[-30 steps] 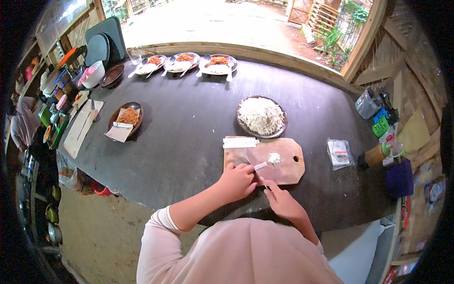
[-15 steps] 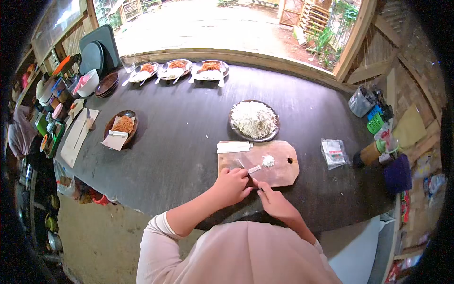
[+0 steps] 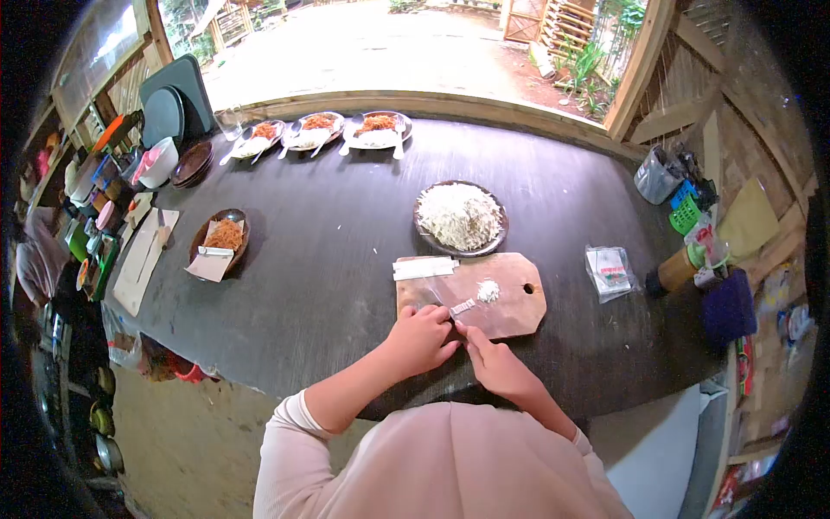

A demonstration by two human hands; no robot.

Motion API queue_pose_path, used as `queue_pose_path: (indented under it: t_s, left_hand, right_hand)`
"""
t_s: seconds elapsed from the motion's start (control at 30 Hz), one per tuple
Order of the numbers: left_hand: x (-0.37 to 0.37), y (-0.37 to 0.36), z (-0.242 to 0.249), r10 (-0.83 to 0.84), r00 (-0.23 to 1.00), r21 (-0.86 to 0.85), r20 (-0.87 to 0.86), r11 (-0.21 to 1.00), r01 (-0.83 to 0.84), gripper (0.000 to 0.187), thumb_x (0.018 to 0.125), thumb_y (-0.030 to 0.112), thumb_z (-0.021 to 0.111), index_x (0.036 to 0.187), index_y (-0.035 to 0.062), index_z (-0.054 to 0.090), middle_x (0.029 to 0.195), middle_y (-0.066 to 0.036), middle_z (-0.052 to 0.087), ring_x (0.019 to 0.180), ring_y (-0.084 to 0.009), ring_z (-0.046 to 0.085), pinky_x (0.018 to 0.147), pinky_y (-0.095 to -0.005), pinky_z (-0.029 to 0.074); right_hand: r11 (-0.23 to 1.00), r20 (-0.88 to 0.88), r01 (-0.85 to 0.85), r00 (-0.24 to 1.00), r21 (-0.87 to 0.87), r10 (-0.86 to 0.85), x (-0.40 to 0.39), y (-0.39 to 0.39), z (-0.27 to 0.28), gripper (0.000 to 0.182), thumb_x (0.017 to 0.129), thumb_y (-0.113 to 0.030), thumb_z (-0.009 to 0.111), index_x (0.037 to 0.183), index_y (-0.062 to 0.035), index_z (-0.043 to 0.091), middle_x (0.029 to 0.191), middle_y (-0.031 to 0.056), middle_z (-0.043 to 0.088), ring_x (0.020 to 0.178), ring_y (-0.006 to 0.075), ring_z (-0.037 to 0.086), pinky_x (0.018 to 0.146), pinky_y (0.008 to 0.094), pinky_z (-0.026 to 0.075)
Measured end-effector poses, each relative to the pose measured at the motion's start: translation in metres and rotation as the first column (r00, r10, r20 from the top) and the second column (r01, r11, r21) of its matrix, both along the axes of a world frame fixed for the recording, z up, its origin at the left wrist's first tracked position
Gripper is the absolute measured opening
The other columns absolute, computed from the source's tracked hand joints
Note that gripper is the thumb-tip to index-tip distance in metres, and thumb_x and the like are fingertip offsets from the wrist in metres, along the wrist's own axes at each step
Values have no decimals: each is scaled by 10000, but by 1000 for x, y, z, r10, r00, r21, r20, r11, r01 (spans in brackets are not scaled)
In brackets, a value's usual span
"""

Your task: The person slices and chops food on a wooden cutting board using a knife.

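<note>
On the wooden cutting board (image 3: 510, 320), my left hand (image 3: 422, 339) is bent with its fingers pressed together near the left edge. What lies beneath those fingers is hidden. My right hand (image 3: 500, 368) is closed round the handle of a knife (image 3: 447, 308), whose thin blade points up and left beside my left fingertips. Just right of the blade is a short row of cut white pieces (image 3: 463, 306). A small heap of finely cut white bits (image 3: 488, 291) sits farther right. Several long white sticks (image 3: 424, 267) lie along the board's top left corner.
Behind the board stands a dark plate (image 3: 500, 241) heaped with white shreds (image 3: 458, 215). A brown dish (image 3: 244, 245) with orange shreds is at left, near a pale board (image 3: 138, 275). Served plates (image 3: 377, 142) line the back edge. A plastic packet (image 3: 610, 272) lies at right.
The view has shifted very slightly. My right hand and the knife have moved a little up and left; my left hand stays in nearly the same place on the board.
</note>
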State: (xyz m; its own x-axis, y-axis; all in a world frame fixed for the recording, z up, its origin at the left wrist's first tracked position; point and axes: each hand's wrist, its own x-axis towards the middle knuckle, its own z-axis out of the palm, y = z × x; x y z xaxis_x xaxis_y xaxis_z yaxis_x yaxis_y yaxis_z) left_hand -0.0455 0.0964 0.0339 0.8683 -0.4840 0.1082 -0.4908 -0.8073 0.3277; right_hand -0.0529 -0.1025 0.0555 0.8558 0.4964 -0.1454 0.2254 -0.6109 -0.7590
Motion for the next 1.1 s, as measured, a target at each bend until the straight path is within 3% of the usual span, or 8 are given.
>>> queue_pose_path:
  t_s: [0.17, 0.27, 0.33, 0.47, 0.57, 0.63, 0.73, 1.1]
  left_hand:
    - [2, 0, 0, -6, 999, 11, -35, 1000, 6, 326, 885, 398, 593, 980, 99, 680, 1104, -58, 588, 1095, -231, 564, 849, -437, 415]
    - [1, -1, 4, 0, 1000, 35, -24, 999, 1, 322, 887, 393, 592, 984, 98, 679, 1106, -63, 588, 1094, -234, 564, 853, -433, 418]
    - [0, -1, 2, 6, 1000, 31, -5, 999, -6, 327, 889, 393, 593, 988, 93, 678, 1103, -67, 590, 1093, -233, 564, 851, -425, 419]
    - [2, 1, 1, 3, 1000, -15, 12, 1000, -3, 326, 886, 382, 600, 971, 77, 680, 1093, -80, 595, 1094, -246, 565, 847, -428, 433]
    - [2, -1, -4, -16, 1000, -65, -15, 998, 15, 330, 882, 375, 606, 938, 59, 683, 1083, -95, 599, 1093, -263, 569, 853, -443, 450]
    - [1, -1, -4, -12, 1000, -119, 22, 993, 14, 333, 881, 368, 609, 907, 44, 683, 1069, -105, 600, 1077, -275, 577, 860, -452, 461]
    - [2, -1, -5, -7, 1000, -79, 8, 997, 8, 333, 880, 368, 610, 912, 45, 685, 1060, -107, 602, 1068, -272, 581, 864, -453, 460]
    - [0, -3, -3, 4, 1000, -29, 26, 1000, -4, 340, 888, 387, 593, 900, 62, 690, 1054, -89, 604, 1062, -249, 587, 854, -438, 455]
  right_hand:
    - [999, 31, -43, 999, -6, 43, -4, -8, 14, 362, 1023, -213, 398, 1375, -134, 422, 1004, 319, 625, 913, 491, 614, 782, 552, 497]
    - [995, -132, -13, 991, -101, 0, 0, -3, 11, 373, 1025, -212, 396, 1388, -128, 412, 1081, 313, 612, 979, 481, 603, 825, 538, 490]
    - [1000, -21, -14, 1000, -4, 14, 3, 1, -1, 381, 1025, -208, 395, 1397, -125, 403, 1071, 317, 614, 985, 490, 601, 829, 526, 492]
    - [998, -37, -61, 997, 1, 61, 3, -8, 11, 386, 1024, -201, 397, 1401, -119, 393, 1050, 310, 624, 955, 490, 610, 808, 533, 496]
    - [994, 66, -102, 993, 30, 100, 1, -14, 9, 384, 1023, -198, 400, 1399, -122, 393, 1035, 297, 633, 925, 484, 620, 786, 536, 501]
    - [990, -176, -42, 984, -138, 17, 4, -7, 22, 392, 1025, -203, 400, 1411, -135, 387, 1077, 298, 625, 967, 483, 609, 820, 525, 498]
    - [998, -90, -11, 996, -57, 6, 2, 1, 12, 392, 1026, -205, 398, 1413, -145, 389, 1063, 308, 624, 968, 493, 604, 817, 522, 499]
    - [1000, -72, -15, 997, -3, 15, 3, -1, 4, 386, 1027, -207, 399, 1406, -138, 393, 1060, 317, 621, 1010, 482, 596, 849, 516, 487]
